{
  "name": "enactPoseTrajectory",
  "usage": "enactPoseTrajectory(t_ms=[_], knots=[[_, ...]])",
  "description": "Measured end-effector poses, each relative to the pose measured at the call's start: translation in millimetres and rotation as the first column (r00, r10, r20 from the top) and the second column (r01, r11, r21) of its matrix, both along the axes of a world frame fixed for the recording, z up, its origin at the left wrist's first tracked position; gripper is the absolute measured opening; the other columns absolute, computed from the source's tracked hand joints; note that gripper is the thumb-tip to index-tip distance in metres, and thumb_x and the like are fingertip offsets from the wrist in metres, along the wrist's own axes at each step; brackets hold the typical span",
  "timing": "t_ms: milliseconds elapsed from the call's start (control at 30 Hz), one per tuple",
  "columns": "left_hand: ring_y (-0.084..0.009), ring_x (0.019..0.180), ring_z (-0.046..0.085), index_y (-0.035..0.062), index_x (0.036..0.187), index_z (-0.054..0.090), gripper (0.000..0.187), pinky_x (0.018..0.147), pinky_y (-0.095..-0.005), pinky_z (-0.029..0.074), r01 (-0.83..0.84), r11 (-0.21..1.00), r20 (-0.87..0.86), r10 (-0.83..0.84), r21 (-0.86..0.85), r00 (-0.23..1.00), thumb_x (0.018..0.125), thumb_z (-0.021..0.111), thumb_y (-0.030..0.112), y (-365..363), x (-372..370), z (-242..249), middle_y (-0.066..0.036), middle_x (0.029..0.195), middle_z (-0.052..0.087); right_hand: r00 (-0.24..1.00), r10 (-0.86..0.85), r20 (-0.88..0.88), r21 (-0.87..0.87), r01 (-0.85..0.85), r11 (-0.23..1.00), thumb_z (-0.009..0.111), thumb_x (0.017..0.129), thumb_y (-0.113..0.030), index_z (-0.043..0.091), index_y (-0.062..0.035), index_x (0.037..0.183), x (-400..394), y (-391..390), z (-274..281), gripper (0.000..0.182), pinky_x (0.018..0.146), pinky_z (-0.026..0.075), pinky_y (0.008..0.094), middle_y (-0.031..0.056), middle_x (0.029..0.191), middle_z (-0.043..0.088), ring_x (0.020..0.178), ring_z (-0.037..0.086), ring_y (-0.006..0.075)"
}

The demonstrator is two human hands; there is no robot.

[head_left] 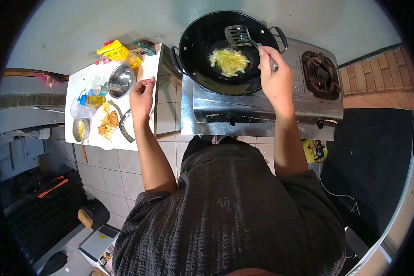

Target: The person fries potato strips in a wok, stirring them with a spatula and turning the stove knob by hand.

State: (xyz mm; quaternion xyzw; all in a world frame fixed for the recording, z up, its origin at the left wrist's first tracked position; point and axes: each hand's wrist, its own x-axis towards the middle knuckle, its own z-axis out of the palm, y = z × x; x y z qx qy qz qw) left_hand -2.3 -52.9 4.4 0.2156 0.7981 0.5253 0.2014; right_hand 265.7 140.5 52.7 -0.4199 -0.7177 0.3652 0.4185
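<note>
My right hand (276, 73) is wrapped round the handle of a slotted spatula (238, 36), whose head is over the upper part of a black wok (195, 69). Pale yellow strips of food (229, 62) lie in oil at the bottom of the wok, below the spatula head and apart from it. Over the right edge of the white table, my left hand (142, 95) has its thumb and fingers brought close together; whether anything small is between them cannot be made out. A metal bowl (121, 81) stands just left of that hand.
The wok sits on a steel gas stove (257, 106) with a bare burner (321, 75) at right. On the white table (147, 64) are a plate of fried food (108, 125), a small pan (81, 130), a yellow bottle (95, 100) and a yellow bag (113, 51).
</note>
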Motion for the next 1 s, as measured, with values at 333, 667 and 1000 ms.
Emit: enactPoseTrajectory(t_ms=[333, 667, 1000], knots=[[-0.0036, 0.064, 0.044, -0.0023, 0.09, 0.066, 0.028, 0.056, -0.0201, 0.033, 0.104, 0.992, -0.068, -0.098, 0.076, 0.993, 0.088, 0.068, 0.026, 38, -11, 2, 0.004, 0.072, 0.056, 0.996, 0.067, 0.063, 0.044, -0.07, 0.997, 0.059, 0.091, -0.02, 0.065, -0.0037, 0.1, 1, -8, -25, 0.019, 0.071, 0.051, 0.0351, 0.0194, 0.087, 0.067, 0.082, 0.067, 0.0344], [-0.0051, 0.06, 0.042, -0.0017, 0.088, 0.066, 0.031, 0.054, -0.0211, 0.033, 0.087, 0.994, -0.113, -0.079, 0.064, 0.99, 0.085, 0.07, 0.029, 63, -11, -9, 0.004, 0.065, 0.053, 0.99, 0.118, 0.075, 0.134, -0.127, 0.983, 0.059, 0.091, -0.016, 0.064, -0.0012, 0.099, 4, -5, -17, 0.018, 0.068, 0.051, 0.0347, 0.0206, 0.087, 0.066, 0.079, 0.067, 0.0342], [-0.0052, 0.063, 0.046, -0.0021, 0.088, 0.068, 0.031, 0.056, -0.0215, 0.036, 0.1, 0.995, -0.163, -0.099, -0.004, 0.982, 0.087, 0.068, 0.029, 63, -1, -1, 0.004, 0.069, 0.056, 0.972, 0.232, 0.033, 0.165, -0.234, 0.958, 0.062, 0.09, -0.014, 0.065, -0.0015, 0.101, 2, -16, -13, 0.017, 0.071, 0.052, 0.0341, 0.0189, 0.091, 0.067, 0.08, 0.068, 0.0319]])
